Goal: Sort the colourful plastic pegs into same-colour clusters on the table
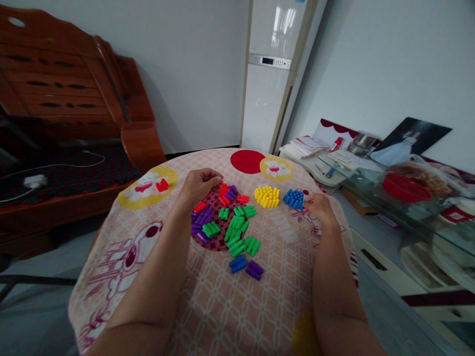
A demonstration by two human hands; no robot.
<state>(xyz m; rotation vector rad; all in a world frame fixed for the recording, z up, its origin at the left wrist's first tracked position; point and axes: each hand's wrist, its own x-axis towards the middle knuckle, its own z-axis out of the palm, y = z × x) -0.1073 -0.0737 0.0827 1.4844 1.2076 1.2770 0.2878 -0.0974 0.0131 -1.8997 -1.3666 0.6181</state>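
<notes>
The blue pieces (294, 199) stand in a tight cluster just left of the right grip (307, 201), its fingertips at the cluster's edge — I cannot tell whether they pinch a piece. Yellow pieces (267, 196) stand packed together further left of that grip, between the two hands. The left grip (221, 179) has its fingers curled, the tips just above a few red pieces (224, 200); whether something is pinched there is too small to tell. Purple pieces (201, 220) lie nearer the body than the left grip, and green pieces (236, 228) spread to their right, some on top of the purple. Nearer still to the body, between the forearms, lie a blue group (238, 263) and a purple group (254, 270), side by side. A lone red piece (162, 185) lies well left of the left grip, on the same cloth-covered desk (282, 301). Beyond both grips stands a tall white appliance (264, 109) — a wooden bench (55, 89) is off beyond the left one, a red basin (403, 187) well right of the right one
</notes>
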